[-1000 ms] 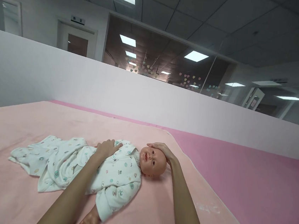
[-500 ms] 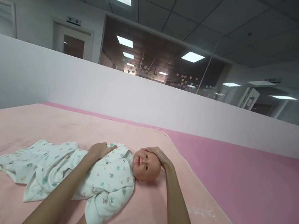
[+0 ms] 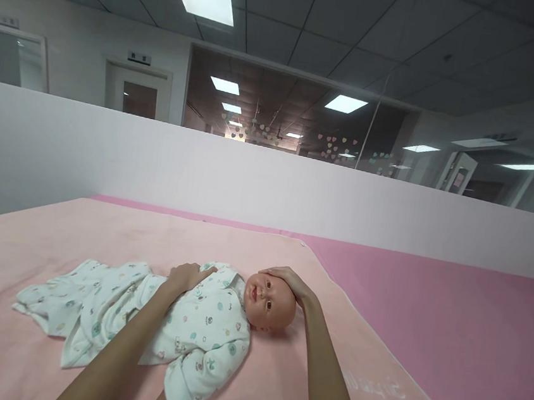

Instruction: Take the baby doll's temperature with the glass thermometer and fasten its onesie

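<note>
A baby doll (image 3: 216, 322) lies on its back, its head to the right and its face turned towards me. It wears a white printed gown (image 3: 199, 339), whose loose lower part spreads out to the left. My left hand (image 3: 187, 279) rests across the torso, thumb stretched out over the front, the other fingers curved over the far side and mostly hidden. Over the top of the doll's bald head (image 3: 269, 303) my right hand (image 3: 290, 280) lies with its fingers stretched out together. One doll hand shows below the near sleeve, partly behind my left forearm.
Under the doll is a peach blanket (image 3: 328, 340) with pale lettering near its right corner. A pink mat (image 3: 449, 321) extends beyond it. A low white wall (image 3: 268, 187) runs behind, with glass panels and a door (image 3: 139, 92) farther back.
The whole view has shifted slightly, so the doll and both hands appear a little farther right and lower. The hands keep their places on the doll.
</note>
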Demonstrator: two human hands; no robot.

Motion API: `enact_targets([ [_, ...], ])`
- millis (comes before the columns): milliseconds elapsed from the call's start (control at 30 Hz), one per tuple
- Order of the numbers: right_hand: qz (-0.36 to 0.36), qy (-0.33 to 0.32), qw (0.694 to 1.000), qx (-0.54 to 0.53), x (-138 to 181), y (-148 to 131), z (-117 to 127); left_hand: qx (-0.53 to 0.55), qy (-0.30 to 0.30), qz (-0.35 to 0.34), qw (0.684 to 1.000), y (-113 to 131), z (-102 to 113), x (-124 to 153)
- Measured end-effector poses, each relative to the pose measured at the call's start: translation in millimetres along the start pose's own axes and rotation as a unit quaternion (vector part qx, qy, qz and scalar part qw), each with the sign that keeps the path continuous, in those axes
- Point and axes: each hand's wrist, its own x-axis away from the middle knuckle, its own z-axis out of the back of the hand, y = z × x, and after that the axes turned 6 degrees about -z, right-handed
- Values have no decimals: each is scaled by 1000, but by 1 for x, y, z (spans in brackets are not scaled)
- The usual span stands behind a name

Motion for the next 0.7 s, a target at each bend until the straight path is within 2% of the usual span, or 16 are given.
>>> enact_targets([
  [300,-13,67,997,-38,3,3,0,19,0,-8,1000,-1,1,2],
  [433,16,84,996,-36,4,5,-1,21,4,-2,1000,0,3,7],
  [567,20,74,997,-34,5,8,-3,10,18,-5,1000,-5,5,10],
  [700,17,66,996,-54,5,11,-3,11,5,-30,999,-13,8,11],
])
